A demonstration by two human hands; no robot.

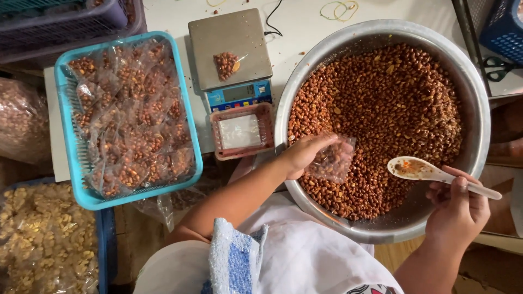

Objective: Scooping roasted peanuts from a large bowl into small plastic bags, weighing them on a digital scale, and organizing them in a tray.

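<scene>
Two hands work over a steel bowl (479,109) of roasted peanuts (381,109).
Left hand (302,155) pinches a small clear bag (333,160) above the nuts; right hand (456,209), just beside it, grips a white spoon (430,171). Beyond the left hand sits a scale (229,49).

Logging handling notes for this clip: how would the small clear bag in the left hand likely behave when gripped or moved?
The small clear bag looks thin and crumpled, so probably floppy, needing the left hand to keep its mouth open. It holds few peanuts, so likely light. Its glossy film may be slippery, since the peanuts in the metal bowl look oily.
</scene>
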